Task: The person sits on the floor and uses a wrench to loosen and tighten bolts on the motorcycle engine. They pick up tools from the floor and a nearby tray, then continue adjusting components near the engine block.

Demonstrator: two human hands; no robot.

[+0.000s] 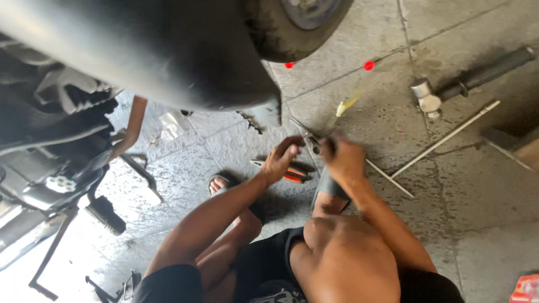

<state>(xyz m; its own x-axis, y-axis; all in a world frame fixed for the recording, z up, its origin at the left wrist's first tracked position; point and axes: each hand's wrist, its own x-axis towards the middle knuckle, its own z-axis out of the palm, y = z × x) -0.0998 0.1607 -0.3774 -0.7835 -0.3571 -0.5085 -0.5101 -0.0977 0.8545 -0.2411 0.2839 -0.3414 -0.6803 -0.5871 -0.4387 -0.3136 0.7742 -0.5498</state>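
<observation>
Bare knee, thin metal rod between both hands

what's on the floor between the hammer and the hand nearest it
In the head view, a thin pale rod lies slanting on the concrete floor between the hammer and the right hand. The rest of that stretch is bare.

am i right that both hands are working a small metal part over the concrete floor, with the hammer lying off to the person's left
Not quite. The hammer lies to the person's right, as the head view shows. The rest holds: left hand and right hand meet on a small metal part above the concrete floor.
</observation>
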